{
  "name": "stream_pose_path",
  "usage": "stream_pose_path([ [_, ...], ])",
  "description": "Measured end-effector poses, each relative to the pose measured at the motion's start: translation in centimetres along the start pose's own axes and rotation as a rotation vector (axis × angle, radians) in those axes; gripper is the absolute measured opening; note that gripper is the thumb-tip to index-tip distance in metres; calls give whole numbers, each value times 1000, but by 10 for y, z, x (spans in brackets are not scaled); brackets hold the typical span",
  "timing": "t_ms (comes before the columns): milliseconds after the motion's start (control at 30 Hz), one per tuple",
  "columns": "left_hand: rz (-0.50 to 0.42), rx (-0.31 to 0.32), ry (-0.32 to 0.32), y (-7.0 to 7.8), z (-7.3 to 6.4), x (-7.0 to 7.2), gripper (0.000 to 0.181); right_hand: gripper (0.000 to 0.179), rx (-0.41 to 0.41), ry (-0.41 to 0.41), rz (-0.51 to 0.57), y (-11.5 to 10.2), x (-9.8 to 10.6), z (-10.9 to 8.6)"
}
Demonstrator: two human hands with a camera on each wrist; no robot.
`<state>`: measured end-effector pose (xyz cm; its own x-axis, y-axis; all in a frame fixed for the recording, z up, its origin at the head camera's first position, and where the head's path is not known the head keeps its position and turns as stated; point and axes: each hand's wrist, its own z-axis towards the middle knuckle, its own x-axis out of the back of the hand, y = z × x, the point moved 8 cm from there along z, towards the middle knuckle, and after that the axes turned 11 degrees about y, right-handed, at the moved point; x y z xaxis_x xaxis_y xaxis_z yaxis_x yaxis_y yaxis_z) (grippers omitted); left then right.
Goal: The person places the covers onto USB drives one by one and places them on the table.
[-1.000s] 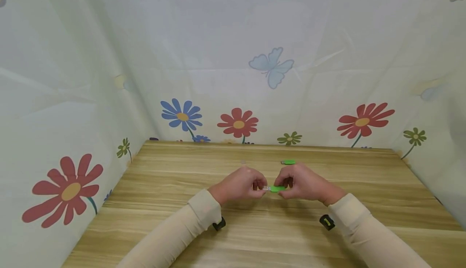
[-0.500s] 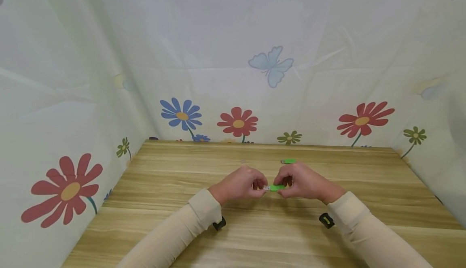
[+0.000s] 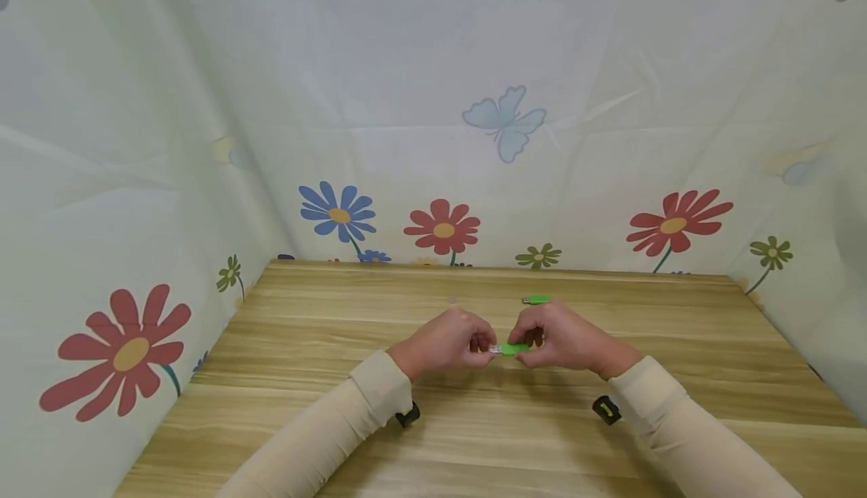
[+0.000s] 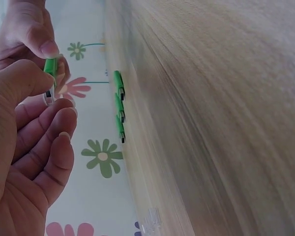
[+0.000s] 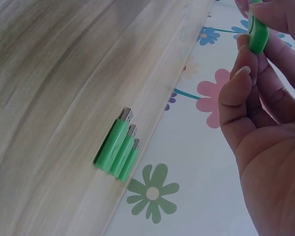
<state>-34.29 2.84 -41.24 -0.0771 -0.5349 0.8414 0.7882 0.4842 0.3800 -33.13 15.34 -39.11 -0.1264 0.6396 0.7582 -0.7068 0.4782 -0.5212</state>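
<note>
A green USB flash drive (image 3: 515,349) is held level above the table between both hands. My right hand (image 3: 562,341) pinches its green body with thumb and fingers. My left hand (image 3: 450,344) pinches a clear cap (image 4: 49,100) at the plug end, where the metal plug shows through. In the left wrist view, the left thumb also lies against the drive near the plug. Whether the cap is fully seated cannot be told. Beyond the hands, three more green USB flash drives (image 5: 119,147) lie side by side on the table, their metal plugs bare.
Small clear caps (image 4: 151,220) lie toward the back of the wooden table (image 3: 325,430), faint in the right wrist view. A white cloth (image 3: 393,77) printed with flowers and butterflies surrounds the table at the back and sides. Dark wrist cameras (image 3: 607,410) sit under both sleeves.
</note>
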Motion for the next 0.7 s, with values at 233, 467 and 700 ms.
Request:
stream_pose_path([
  [233, 13, -7, -10, 1, 1, -1, 6, 17, 5, -5, -1, -1, 0, 0],
  [467, 33, -19, -16, 4, 2, -2, 7, 17, 12, -7, 7, -1, -1, 0],
  [700, 40, -18, -20, 4, 2, -2, 7, 18, 27, -1, 7, -1, -3, 0],
])
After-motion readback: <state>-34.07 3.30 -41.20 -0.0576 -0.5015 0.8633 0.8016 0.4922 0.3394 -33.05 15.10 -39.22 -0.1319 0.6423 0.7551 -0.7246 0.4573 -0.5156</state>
